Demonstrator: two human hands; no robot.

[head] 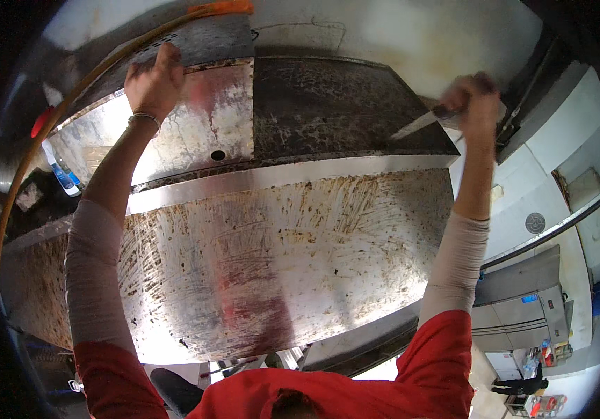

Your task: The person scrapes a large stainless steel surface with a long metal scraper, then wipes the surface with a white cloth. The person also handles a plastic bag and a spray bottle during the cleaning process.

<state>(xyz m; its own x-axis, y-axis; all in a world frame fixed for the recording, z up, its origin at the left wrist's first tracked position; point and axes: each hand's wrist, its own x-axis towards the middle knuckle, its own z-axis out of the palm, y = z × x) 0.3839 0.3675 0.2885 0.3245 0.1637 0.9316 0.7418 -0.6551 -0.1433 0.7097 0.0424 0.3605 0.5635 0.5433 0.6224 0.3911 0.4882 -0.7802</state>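
My right hand [473, 102], slightly blurred, is raised at the upper right, closed around a dark handle. A flat, pale scraper-like blade [413, 125] points from it down to the left, over the right end of a dark, stained metal panel [331, 105]. At the upper left, my left hand [154, 86] is at the upper edge of a shiny metal panel [231, 115]; its fingers are bent, and whether they grip the edge cannot be told. A bracelet is on that wrist. Below both panels slopes a broad, greasy, scratched metal sheet [331, 251].
A yellowish hose [22, 173] curves along the left. A spray bottle [61, 170] with a red top lies beside a small block [29, 196] at left. A round drain cover [535, 222] is at right. Farther off stand a steel cabinet [509, 314] and a person in dark clothes [522, 386].
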